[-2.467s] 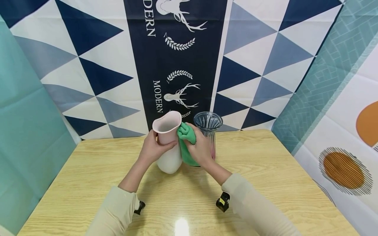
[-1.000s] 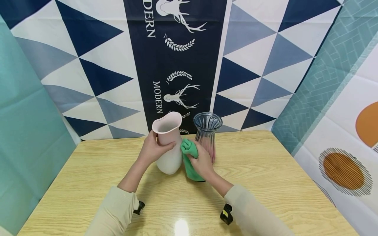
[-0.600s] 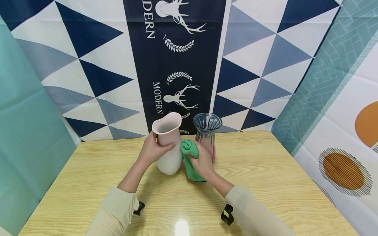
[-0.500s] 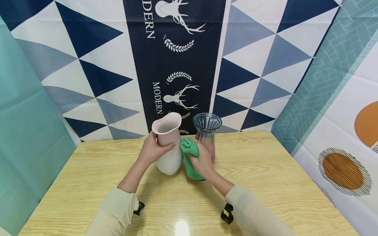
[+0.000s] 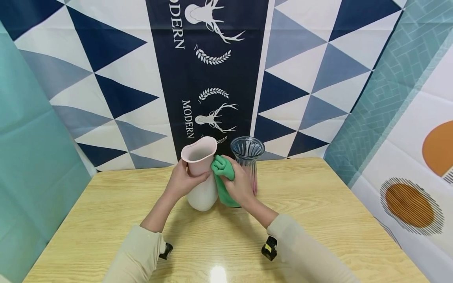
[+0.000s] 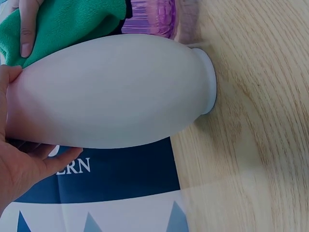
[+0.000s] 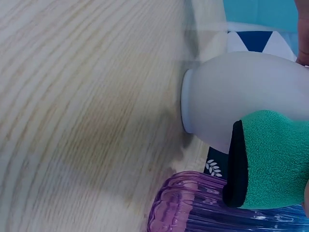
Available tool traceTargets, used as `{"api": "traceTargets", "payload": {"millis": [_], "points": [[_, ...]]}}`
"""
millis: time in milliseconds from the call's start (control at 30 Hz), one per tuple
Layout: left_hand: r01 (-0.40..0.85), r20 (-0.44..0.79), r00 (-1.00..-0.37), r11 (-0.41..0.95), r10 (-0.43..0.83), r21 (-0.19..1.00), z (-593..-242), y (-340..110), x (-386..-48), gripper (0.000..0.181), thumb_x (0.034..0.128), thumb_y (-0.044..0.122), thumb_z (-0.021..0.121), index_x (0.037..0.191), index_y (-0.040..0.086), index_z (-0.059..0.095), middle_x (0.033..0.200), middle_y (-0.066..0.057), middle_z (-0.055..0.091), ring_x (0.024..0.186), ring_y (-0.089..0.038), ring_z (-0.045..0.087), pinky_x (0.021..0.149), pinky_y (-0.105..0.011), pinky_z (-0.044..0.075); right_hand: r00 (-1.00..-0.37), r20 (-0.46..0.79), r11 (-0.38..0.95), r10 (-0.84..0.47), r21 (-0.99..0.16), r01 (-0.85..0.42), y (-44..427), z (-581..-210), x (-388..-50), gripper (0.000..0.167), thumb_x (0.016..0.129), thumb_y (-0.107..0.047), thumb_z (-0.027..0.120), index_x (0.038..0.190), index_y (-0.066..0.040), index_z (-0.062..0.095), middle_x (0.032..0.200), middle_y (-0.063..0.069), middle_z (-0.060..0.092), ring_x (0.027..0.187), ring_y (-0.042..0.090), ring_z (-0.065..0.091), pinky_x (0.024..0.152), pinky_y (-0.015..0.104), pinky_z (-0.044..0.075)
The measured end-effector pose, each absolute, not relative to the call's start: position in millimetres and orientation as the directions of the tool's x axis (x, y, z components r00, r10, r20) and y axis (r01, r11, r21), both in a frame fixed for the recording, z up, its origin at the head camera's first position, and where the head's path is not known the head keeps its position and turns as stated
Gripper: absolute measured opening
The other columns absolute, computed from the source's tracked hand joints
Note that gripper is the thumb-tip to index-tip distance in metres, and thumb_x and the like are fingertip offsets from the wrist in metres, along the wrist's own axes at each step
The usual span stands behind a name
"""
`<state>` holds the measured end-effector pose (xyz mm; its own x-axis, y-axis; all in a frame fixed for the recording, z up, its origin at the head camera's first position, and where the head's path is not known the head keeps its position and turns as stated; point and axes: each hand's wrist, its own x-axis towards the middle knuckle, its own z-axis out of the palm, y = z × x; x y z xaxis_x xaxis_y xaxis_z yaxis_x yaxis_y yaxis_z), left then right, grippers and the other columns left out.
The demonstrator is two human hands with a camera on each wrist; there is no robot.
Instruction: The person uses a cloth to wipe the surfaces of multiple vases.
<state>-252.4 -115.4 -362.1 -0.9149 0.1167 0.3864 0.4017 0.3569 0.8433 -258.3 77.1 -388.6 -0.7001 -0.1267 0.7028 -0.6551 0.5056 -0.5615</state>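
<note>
A white vase with a pinkish wavy rim (image 5: 201,192) is in the middle of the head view, near the back of the table. My left hand (image 5: 182,179) grips its neck, thumb across the front. My right hand (image 5: 240,181) holds a bunched green cloth (image 5: 226,192) against the vase's right side. In the right wrist view the cloth's black edging (image 7: 235,166) hangs beside the vase body. The vase's white foot (image 6: 208,82) is at the tabletop; whether it touches, I cannot tell.
A ribbed glass vase (image 5: 247,147), blue above and pink below, stands just right of my right hand, partly hidden by it. The wooden table (image 5: 311,220) ends at a patterned backdrop (image 5: 212,74). Teal cloth (image 5: 32,157) hangs at the left.
My right hand and the green cloth slid down along the vase's side, then rose again toward its neck. The left hand keeps its grip, and the glass vase stays put.
</note>
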Motion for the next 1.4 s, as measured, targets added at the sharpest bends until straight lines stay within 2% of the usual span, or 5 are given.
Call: {"api": "traceTargets", "payload": {"millis": [200, 400, 533, 867, 1400], "points": [[0.398, 0.381, -0.916, 0.381, 0.124, 0.834, -361.6, -116.2, -253.0, 0.072, 0.0733, 0.020, 0.079, 0.133, 0.015, 0.040, 0.128, -0.008, 0.052, 0.115, -0.028, 0.053, 0.096, -0.047, 0.046, -0.671, 0.731, 0.508, -0.122, -0.535, -0.675, 77.2, -385.9, -260.7, 0.051, 0.081, -0.009, 0.072, 0.128, -0.008, 0.054, 0.123, 0.009, 0.062, 0.112, 0.024, 0.059, 0.096, 0.040, 0.047], [0.387, 0.364, -0.922, 0.386, 0.134, 0.837, -361.2, -117.7, -253.3, 0.072, 0.0735, 0.020, 0.079, 0.134, 0.014, 0.040, 0.129, -0.009, 0.051, 0.115, -0.028, 0.053, 0.095, -0.047, 0.047, -0.665, 0.735, 0.519, -0.132, -0.520, -0.678, 77.8, -384.8, -260.7, 0.050, 0.080, -0.009, 0.073, 0.126, -0.003, 0.056, 0.122, 0.010, 0.063, 0.111, 0.025, 0.060, 0.094, 0.041, 0.048], [0.386, 0.360, -0.922, 0.383, 0.141, 0.839, -361.4, -119.1, -253.7, 0.072, 0.0739, 0.021, 0.079, 0.134, 0.015, 0.040, 0.129, -0.009, 0.051, 0.115, -0.028, 0.053, 0.095, -0.048, 0.047, -0.670, 0.729, 0.521, -0.141, -0.521, -0.676, 78.5, -384.7, -260.9, 0.050, 0.080, -0.010, 0.073, 0.126, -0.005, 0.056, 0.122, 0.010, 0.063, 0.110, 0.025, 0.061, 0.094, 0.040, 0.048], [0.373, 0.341, -0.928, 0.372, 0.153, 0.850, -361.5, -120.4, -253.9, 0.071, 0.0739, 0.019, 0.078, 0.134, 0.014, 0.040, 0.130, -0.010, 0.051, 0.116, -0.029, 0.053, 0.095, -0.047, 0.047, -0.729, 0.670, 0.486, -0.140, -0.595, -0.640, 81.1, -398.3, -257.5, 0.048, 0.082, -0.007, 0.070, 0.127, -0.003, 0.054, 0.125, 0.013, 0.060, 0.116, 0.026, 0.056, 0.100, 0.040, 0.044], [0.331, 0.285, -0.942, 0.347, 0.178, 0.877, -360.4, -121.2, -251.1, 0.073, 0.0747, 0.017, 0.078, 0.136, 0.011, 0.039, 0.134, -0.012, 0.048, 0.120, -0.032, 0.051, 0.098, -0.049, 0.045, -0.799, 0.593, 0.550, -0.097, -0.637, -0.540, 88.0, -422.2, -246.3, 0.049, 0.080, -0.010, 0.072, 0.127, -0.008, 0.055, 0.123, 0.009, 0.062, 0.114, 0.026, 0.058, 0.099, 0.041, 0.045]]}}
